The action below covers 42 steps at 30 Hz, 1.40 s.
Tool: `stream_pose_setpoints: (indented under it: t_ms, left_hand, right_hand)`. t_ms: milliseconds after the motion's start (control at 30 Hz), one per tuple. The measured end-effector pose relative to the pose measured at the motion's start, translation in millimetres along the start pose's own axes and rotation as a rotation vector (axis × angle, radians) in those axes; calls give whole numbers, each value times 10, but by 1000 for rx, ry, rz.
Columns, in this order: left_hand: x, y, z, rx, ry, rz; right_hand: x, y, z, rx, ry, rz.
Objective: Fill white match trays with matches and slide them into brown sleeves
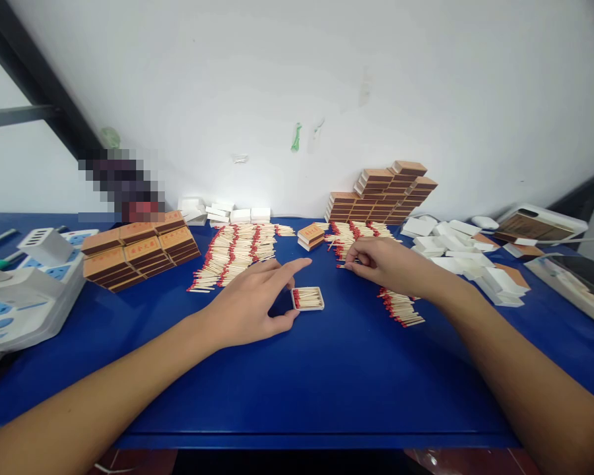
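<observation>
In the middle of the blue table lies a small white matchbox tray [308,307] filled with red-tipped matches. My left hand [250,300] holds its left end between thumb and a bent finger, the index finger stretched out above it. My right hand [383,264] is closed in a pinch at the front of the right match pile [359,232]; a match [341,266] pokes out at its fingertips. Below that hand lies a smaller group of matches [400,309]. A wide pile of matches [240,247] spreads behind my left hand. Closed matchboxes [310,235] sit between the piles.
Stacked matchboxes stand at left [141,251] and against the wall at right [379,198]. White empty trays [462,247] lie scattered at right, with more trays [220,212] at the back. A power strip [54,303] is on the far left, a white device [539,224] far right.
</observation>
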<state>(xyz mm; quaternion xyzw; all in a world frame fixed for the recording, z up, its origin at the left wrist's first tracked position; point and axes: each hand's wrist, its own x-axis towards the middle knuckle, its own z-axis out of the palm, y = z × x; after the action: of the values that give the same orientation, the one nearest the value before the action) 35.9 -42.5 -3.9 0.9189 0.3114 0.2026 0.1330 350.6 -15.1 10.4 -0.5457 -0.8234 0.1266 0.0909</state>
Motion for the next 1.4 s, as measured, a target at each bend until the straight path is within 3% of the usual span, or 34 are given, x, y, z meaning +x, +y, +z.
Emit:
stream_pose_setpoints:
  t_ms: [867,1067,1233,1400]
  left_hand:
    - [6,11,-3,10,4,8]
    - [8,24,-7,2,-3,-3]
    - [8,18,-3,10,2,-7]
    - [9,15,-12,-6,-1,1]
  right_hand:
    - [6,-85,19,-4,-35,-21]
    - [-88,-425,14,105,29,-116]
    - [-184,-804,154,153,34,-245]
    - [-187,-815,251,122,-13,-266]
